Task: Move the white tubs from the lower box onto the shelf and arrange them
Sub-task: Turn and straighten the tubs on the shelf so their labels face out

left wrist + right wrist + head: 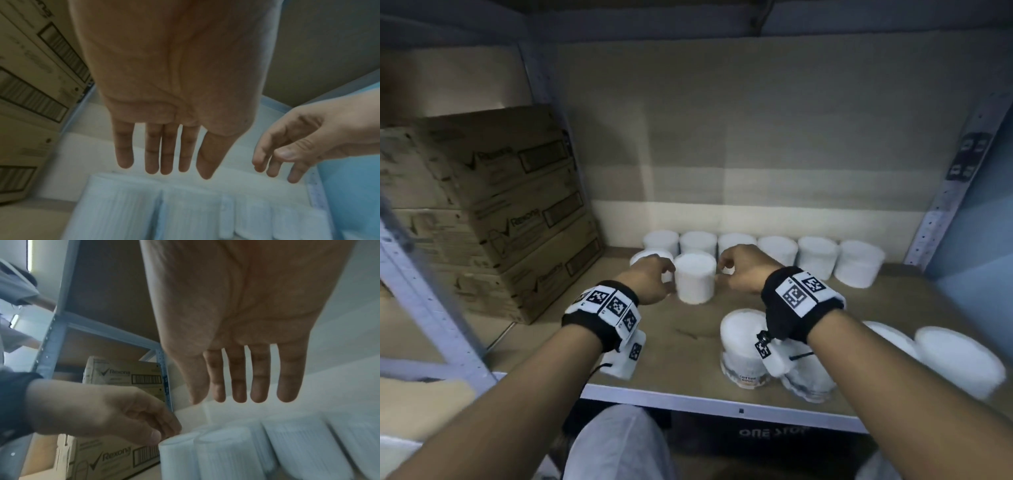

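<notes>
Head view: both hands flank one upright white cylindrical plastic tub (694, 278) on the brown wooden shelf board (698, 329), in front of a back row of matching tubs (818, 257). The left hand (650, 279) and right hand (743, 270) look released, holding nothing.

Left wrist view: fingers (152, 155) hang straight above the tubs.

Right wrist view: likewise open; a careless nudge could topple the row
</notes>
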The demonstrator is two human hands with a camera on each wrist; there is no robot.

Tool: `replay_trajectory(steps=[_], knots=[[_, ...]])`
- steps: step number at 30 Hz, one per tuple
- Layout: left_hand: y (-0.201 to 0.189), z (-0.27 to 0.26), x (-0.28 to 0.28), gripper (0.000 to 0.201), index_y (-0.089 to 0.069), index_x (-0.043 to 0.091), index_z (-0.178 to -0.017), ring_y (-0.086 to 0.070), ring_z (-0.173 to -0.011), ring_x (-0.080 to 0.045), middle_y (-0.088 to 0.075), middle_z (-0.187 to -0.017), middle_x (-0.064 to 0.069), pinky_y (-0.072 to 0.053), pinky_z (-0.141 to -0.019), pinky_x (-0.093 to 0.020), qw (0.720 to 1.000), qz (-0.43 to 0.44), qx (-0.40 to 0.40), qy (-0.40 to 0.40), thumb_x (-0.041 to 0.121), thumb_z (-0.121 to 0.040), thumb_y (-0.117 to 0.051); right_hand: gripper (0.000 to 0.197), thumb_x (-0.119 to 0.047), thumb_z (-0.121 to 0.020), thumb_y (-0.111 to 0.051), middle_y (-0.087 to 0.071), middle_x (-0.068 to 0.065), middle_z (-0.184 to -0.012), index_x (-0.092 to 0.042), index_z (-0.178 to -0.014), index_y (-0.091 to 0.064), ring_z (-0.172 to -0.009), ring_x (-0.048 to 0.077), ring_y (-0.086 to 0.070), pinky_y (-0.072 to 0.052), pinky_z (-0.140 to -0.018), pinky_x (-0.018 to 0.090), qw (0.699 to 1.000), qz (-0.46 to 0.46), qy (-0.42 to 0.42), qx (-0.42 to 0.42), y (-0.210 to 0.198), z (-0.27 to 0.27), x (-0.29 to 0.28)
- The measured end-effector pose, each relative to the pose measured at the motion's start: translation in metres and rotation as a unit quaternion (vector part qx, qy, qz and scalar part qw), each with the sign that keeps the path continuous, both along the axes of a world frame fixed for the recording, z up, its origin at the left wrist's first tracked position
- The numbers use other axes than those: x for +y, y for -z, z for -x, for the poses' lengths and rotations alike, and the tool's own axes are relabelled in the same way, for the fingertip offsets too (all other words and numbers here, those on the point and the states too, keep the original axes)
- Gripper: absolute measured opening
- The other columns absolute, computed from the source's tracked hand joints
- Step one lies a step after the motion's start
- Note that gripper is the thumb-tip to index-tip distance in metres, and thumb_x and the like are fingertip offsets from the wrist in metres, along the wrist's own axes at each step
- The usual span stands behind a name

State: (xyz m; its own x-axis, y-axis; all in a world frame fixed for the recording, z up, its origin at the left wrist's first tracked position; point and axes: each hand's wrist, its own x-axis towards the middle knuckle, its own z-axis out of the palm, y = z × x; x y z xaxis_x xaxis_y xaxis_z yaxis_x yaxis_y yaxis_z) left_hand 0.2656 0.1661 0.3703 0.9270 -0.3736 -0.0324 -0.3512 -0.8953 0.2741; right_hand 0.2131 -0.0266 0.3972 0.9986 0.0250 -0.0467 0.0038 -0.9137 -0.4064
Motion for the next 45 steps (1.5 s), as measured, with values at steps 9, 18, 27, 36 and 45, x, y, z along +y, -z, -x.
replay_trajectory(steps=[9, 18, 27, 36, 45], knots=[[-0.001, -0.058, 0.013, 0.049, -0.049, 0.015, -0.134, -0.049, -0.126, -0.026, -0.05, -0.139, -0.009, -0.039, -0.103, -0.031, 0.997, -0.069, 0.001, -0.038, 0.03, -0.089, -0.057, 0.041, -0.032, -0.082, -0.071, -0.059, 0.006, -0.126, -0.015, -0.118, -0.062, -0.114, 0.022, -0.057, -0.044, -0.096, 0.027, 0.999, 0.034, -0.033, 0.022, -0.004, -0.07, 0.019], [0.005, -0.093, 0.009, 0.049, -0.049, 0.013, -0.133, -0.044, -0.129, -0.027, -0.047, -0.139, -0.011, -0.036, -0.102, -0.03, 0.996, -0.078, 0.003, -0.047, 0.035, -0.09, -0.057, 0.051, -0.034, -0.085, -0.068, -0.057, 0.007, -0.133, -0.012, -0.13, -0.056, -0.12, 0.024, -0.055, -0.042, -0.095, 0.027, 0.992, 0.09, -0.036, 0.082, 0.015, -0.105, 0.03], [0.013, -0.1, 0.01, 0.044, -0.056, 0.014, -0.124, -0.049, -0.121, -0.027, -0.051, -0.131, -0.01, -0.039, -0.098, -0.03, 0.996, -0.074, -0.022, -0.036, 0.033, -0.085, -0.064, 0.055, -0.044, -0.074, -0.074, -0.058, 0.005, -0.127, -0.016, -0.119, -0.057, -0.115, 0.026, -0.056, -0.047, -0.099, 0.038, 0.982, 0.163, -0.048, 0.082, 0.02, -0.121, 0.038], [0.017, -0.097, 0.008, 0.043, -0.053, 0.013, -0.126, -0.048, -0.12, -0.028, -0.049, -0.131, -0.011, -0.039, -0.099, -0.034, 0.996, -0.077, -0.025, -0.036, 0.03, -0.088, -0.06, 0.051, -0.024, -0.08, -0.075, -0.051, 0.004, -0.136, -0.015, -0.126, -0.055, -0.123, 0.025, -0.051, -0.041, -0.098, 0.031, 0.978, 0.17, -0.067, 0.097, 0.017, -0.123, 0.032], [0.019, -0.096, 0.007, 0.041, -0.052, 0.014, -0.127, -0.047, -0.122, -0.03, -0.049, -0.132, -0.011, -0.04, -0.1, -0.036, 0.996, -0.07, -0.024, -0.04, 0.029, -0.089, -0.059, 0.042, -0.022, -0.086, -0.066, -0.056, 0.006, -0.131, -0.014, -0.126, -0.055, -0.11, 0.023, -0.055, -0.044, -0.092, 0.03, 0.982, 0.146, -0.081, 0.091, 0.012, -0.129, 0.029]])
